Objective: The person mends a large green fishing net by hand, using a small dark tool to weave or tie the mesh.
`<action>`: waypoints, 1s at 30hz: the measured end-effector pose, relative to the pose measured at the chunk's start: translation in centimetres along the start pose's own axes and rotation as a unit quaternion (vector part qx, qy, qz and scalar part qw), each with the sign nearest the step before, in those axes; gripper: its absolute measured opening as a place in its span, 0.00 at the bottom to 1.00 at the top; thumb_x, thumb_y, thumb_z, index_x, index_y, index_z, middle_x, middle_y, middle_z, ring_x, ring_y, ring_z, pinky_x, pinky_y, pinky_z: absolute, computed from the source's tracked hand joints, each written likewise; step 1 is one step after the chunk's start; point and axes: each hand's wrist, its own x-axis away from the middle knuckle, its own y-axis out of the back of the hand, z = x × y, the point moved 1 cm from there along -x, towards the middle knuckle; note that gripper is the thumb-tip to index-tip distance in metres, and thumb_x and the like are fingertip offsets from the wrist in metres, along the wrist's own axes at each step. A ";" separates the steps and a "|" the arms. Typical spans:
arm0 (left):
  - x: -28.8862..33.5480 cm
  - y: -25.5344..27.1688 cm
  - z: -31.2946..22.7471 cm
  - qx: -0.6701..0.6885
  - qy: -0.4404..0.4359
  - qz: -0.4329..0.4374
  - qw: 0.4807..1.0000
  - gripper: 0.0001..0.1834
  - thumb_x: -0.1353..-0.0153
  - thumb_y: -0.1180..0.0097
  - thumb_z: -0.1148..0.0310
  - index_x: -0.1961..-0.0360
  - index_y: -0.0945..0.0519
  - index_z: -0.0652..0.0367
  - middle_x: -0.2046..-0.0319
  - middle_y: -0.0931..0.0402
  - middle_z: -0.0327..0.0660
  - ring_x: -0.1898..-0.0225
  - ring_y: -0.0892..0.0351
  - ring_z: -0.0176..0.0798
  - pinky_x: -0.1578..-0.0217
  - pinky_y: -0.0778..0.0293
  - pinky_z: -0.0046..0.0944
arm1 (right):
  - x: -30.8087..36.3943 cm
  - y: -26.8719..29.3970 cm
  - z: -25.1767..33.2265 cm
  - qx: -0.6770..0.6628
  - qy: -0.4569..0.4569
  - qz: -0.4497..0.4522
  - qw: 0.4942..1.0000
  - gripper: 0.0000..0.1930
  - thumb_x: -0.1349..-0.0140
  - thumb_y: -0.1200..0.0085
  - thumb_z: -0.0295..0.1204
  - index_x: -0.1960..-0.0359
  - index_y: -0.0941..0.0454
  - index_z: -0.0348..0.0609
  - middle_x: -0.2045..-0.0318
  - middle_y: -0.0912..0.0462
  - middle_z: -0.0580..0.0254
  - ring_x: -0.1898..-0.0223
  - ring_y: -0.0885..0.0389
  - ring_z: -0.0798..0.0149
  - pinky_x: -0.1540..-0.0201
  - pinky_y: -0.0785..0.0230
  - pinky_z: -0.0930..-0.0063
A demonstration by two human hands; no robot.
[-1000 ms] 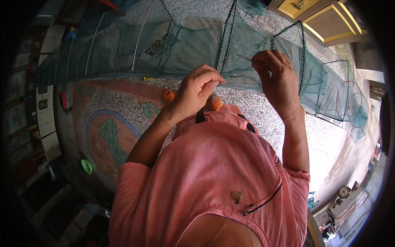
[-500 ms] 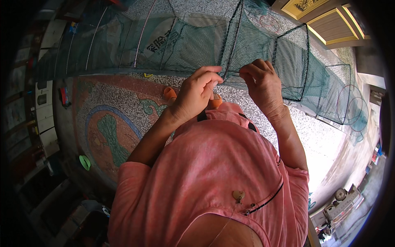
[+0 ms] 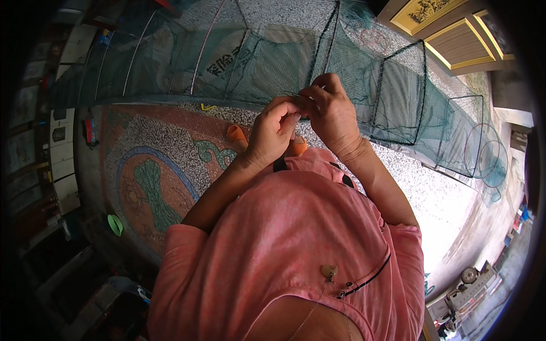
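My left hand (image 3: 272,129) and my right hand (image 3: 336,116) meet in front of my body, their fingertips touching. Both are closed in a pinch. Thin dark strands of thread (image 3: 291,93) stick out by the fingertips; where they run between the fingers is hidden. Just beyond the hands stretches a long green net trap (image 3: 278,62), its mesh held out by several rectangular frames. One dark-wrapped frame (image 3: 322,48) rises close behind my right hand.
Below the net lies a pebbled floor with a patterned mosaic (image 3: 153,187). Orange slippers (image 3: 236,134) are on my feet. Wooden panels with gold trim (image 3: 460,45) stand at the far right. A green dish-like object (image 3: 115,225) lies left, and a toy-like vehicle (image 3: 469,292) shows lower right.
My right hand has moved left to meet my left hand, closing the gap between them. The left hand has stayed nearly in place.
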 end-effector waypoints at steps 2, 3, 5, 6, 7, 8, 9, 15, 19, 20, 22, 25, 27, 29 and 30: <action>0.2 -0.1 0.1 0.002 0.003 -0.017 1.000 0.04 0.37 0.47 0.80 0.62 0.24 0.66 0.61 0.24 0.41 0.69 0.24 0.32 0.67 0.27 0.32 | -0.7 0.7 0.7 0.107 0.012 0.062 0.992 0.09 0.55 0.37 0.28 0.71 0.22 0.49 0.65 0.25 0.65 0.61 0.26 0.59 0.60 0.30 0.67; 0.4 -0.2 0.1 0.015 0.010 -0.024 1.000 0.04 0.38 0.47 0.80 0.62 0.24 0.66 0.62 0.24 0.41 0.67 0.24 0.33 0.65 0.27 0.33 | -1.0 1.1 1.5 0.150 0.003 0.075 0.986 0.09 0.56 0.37 0.29 0.71 0.22 0.50 0.66 0.25 0.66 0.61 0.26 0.60 0.60 0.30 0.67; 0.4 -0.1 0.1 0.022 0.016 -0.029 0.999 0.06 0.39 0.46 0.80 0.60 0.24 0.66 0.63 0.24 0.42 0.65 0.23 0.35 0.63 0.27 0.33 | -2.0 1.2 2.7 0.165 0.013 0.061 0.984 0.11 0.57 0.37 0.30 0.70 0.23 0.51 0.67 0.25 0.67 0.61 0.26 0.60 0.60 0.31 0.67; 0.5 0.0 0.7 0.017 0.016 -0.026 0.999 0.08 0.40 0.45 0.80 0.59 0.24 0.65 0.64 0.24 0.42 0.65 0.23 0.35 0.63 0.27 0.33 | -2.6 0.7 2.8 0.135 0.033 0.038 0.989 0.11 0.57 0.36 0.30 0.70 0.24 0.51 0.67 0.26 0.67 0.61 0.26 0.60 0.60 0.31 0.67; 0.4 0.0 0.8 0.012 0.019 -0.021 1.000 0.09 0.41 0.45 0.80 0.58 0.24 0.65 0.64 0.24 0.42 0.64 0.24 0.35 0.62 0.28 0.33 | -3.1 0.5 3.2 0.107 0.050 0.017 0.993 0.12 0.58 0.36 0.30 0.69 0.24 0.51 0.68 0.26 0.67 0.61 0.26 0.60 0.60 0.32 0.67; 0.4 0.0 0.6 -0.029 -0.031 -0.027 0.999 0.11 0.41 0.45 0.80 0.56 0.25 0.64 0.63 0.24 0.43 0.64 0.24 0.35 0.62 0.28 0.33 | -3.8 0.4 3.9 0.043 0.081 -0.007 0.996 0.12 0.54 0.37 0.28 0.68 0.26 0.50 0.70 0.26 0.67 0.63 0.26 0.59 0.61 0.32 0.66; 0.3 0.0 0.3 -0.071 -0.081 -0.032 0.994 0.14 0.42 0.45 0.80 0.54 0.26 0.64 0.62 0.25 0.43 0.64 0.24 0.36 0.62 0.28 0.33 | -4.3 0.8 4.5 0.002 0.101 -0.036 0.994 0.10 0.49 0.38 0.28 0.66 0.27 0.48 0.70 0.25 0.66 0.65 0.25 0.61 0.62 0.31 0.69; 0.2 -1.0 0.7 0.074 0.030 -0.028 0.996 0.21 0.37 0.44 0.74 0.44 0.34 0.63 0.49 0.28 0.40 0.76 0.31 0.24 0.75 0.32 0.24 | -5.4 7.6 6.0 -0.424 0.051 -0.166 0.889 0.05 0.32 0.51 0.23 0.60 0.35 0.39 0.75 0.25 0.64 0.79 0.26 0.72 0.75 0.32 0.82; -0.3 0.5 -0.8 0.216 0.068 0.014 0.974 0.22 0.35 0.45 0.74 0.42 0.36 0.61 0.45 0.30 0.39 0.79 0.35 0.20 0.78 0.36 0.22 | -3.6 9.7 4.7 -0.494 0.095 -0.166 0.848 0.05 0.32 0.52 0.22 0.59 0.35 0.36 0.74 0.26 0.63 0.75 0.27 0.75 0.72 0.32 0.82; -0.4 0.4 -1.5 0.186 0.053 0.014 0.981 0.23 0.35 0.46 0.74 0.41 0.37 0.60 0.44 0.30 0.39 0.79 0.36 0.20 0.79 0.36 0.22 | -3.2 9.8 4.7 -0.445 0.099 -0.165 0.874 0.05 0.33 0.51 0.21 0.59 0.33 0.36 0.73 0.25 0.62 0.75 0.27 0.74 0.72 0.32 0.81; -0.5 0.1 -3.1 0.126 0.023 0.008 0.992 0.25 0.35 0.46 0.74 0.39 0.38 0.59 0.43 0.30 0.40 0.80 0.36 0.20 0.79 0.36 0.23 | -2.7 10.1 4.9 -0.347 0.106 -0.159 0.918 0.04 0.35 0.49 0.20 0.60 0.31 0.37 0.71 0.24 0.60 0.75 0.25 0.70 0.72 0.31 0.78; -1.0 -0.8 -4.5 0.078 0.017 0.100 0.992 0.23 0.35 0.46 0.75 0.40 0.35 0.59 0.48 0.26 0.40 0.79 0.34 0.21 0.79 0.34 0.24 | -3.3 11.6 5.7 -0.090 0.133 -0.081 0.984 0.06 0.42 0.43 0.22 0.66 0.27 0.42 0.72 0.22 0.61 0.70 0.24 0.54 0.70 0.29 0.67; -2.0 -0.6 -3.8 0.040 -0.028 0.107 0.993 0.14 0.35 0.46 0.75 0.48 0.27 0.60 0.58 0.22 0.38 0.76 0.31 0.22 0.75 0.32 0.25 | -3.0 12.0 5.1 -0.014 0.062 -0.056 0.996 0.04 0.41 0.44 0.25 0.67 0.27 0.45 0.73 0.23 0.61 0.68 0.23 0.53 0.69 0.29 0.63; -2.7 0.5 -3.7 0.009 -0.076 0.058 0.995 0.04 0.35 0.45 0.73 0.62 0.20 0.62 0.67 0.21 0.35 0.70 0.27 0.25 0.70 0.30 0.27 | -2.2 12.6 3.5 0.015 0.023 -0.040 0.999 0.05 0.41 0.43 0.28 0.66 0.26 0.47 0.73 0.22 0.61 0.67 0.21 0.52 0.69 0.28 0.62; -2.9 1.1 -3.6 -0.001 -0.058 0.079 0.995 0.05 0.34 0.47 0.74 0.60 0.20 0.62 0.65 0.22 0.33 0.63 0.27 0.24 0.61 0.31 0.25 | -1.5 13.0 3.2 -0.023 -0.026 0.023 0.999 0.05 0.41 0.43 0.29 0.64 0.26 0.46 0.70 0.21 0.61 0.66 0.20 0.51 0.68 0.28 0.62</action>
